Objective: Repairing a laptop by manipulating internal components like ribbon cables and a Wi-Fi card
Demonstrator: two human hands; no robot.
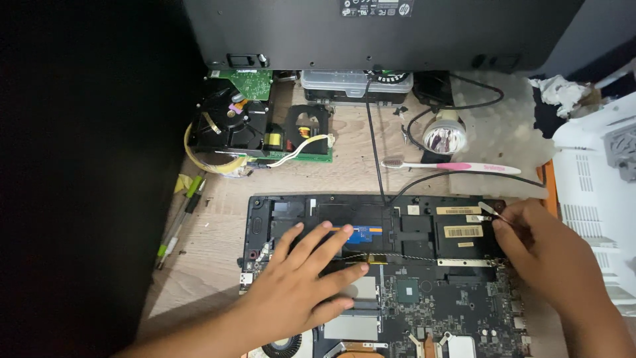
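on the wooden worktop (218,219), seen from the head camera, an opened laptop (384,265) lies with its bottom cover off, circuit board and dark inner frame facing up. the left hand (298,282) rests flat on its middle, fingers spread wide over the board and the blue ribbon connector (363,233), which looks like a way of holding the chassis steady. the right hand (543,255) sits at the laptop's far right corner, fingertips pressed together, pinching a small silvery tool (489,211) whose tip points at that corner; whether it is tweezers or a driver is hard to tell. a thin twisted wire (411,256) runs across the board between the two hands.

two tan rectangular labels (462,231) sit on the dark frame just left of the right hand, with a narrower one above them. behind the laptop lie a pink and white toothbrush (457,166), a round projector lamp (444,134), a black power-supply module (258,129) with a green board, and a clear plastic box (354,83). a white sticker sits on the back of the monitor (371,30) at top. pens (179,222) lie at the left edge.
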